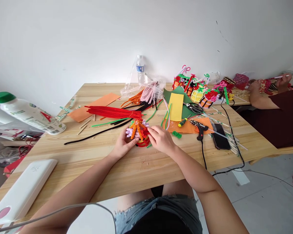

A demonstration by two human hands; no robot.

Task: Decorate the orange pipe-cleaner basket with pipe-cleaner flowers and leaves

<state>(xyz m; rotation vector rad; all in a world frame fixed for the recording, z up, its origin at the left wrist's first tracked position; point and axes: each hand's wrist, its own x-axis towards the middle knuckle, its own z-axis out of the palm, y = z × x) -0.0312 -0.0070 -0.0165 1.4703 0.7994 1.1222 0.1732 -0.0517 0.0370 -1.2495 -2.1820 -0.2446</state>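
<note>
While both hands worked at the desk (141,169) centre, the pipe-cleaner figure (139,131) sat between them | left hand (123,144) fingers cupped it from behind as a brace | right hand (161,139) fingers pinched its right edge | red pipe-cleaner bundle (113,112) and glue gun (200,129) lay within reach.

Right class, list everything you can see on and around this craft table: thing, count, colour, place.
pipe-cleaner craft: one, orange, red and lilac, table centre
pipe cleaner bundle: one, red, behind craft
yellow card: one, on green sheet
scissors: one, black, right of card
glue gun: one, black, on orange paper
phone: one, black, right edge
water bottle: one, clear, by wall
left hand: holds craft
right hand: pinches craft
</note>
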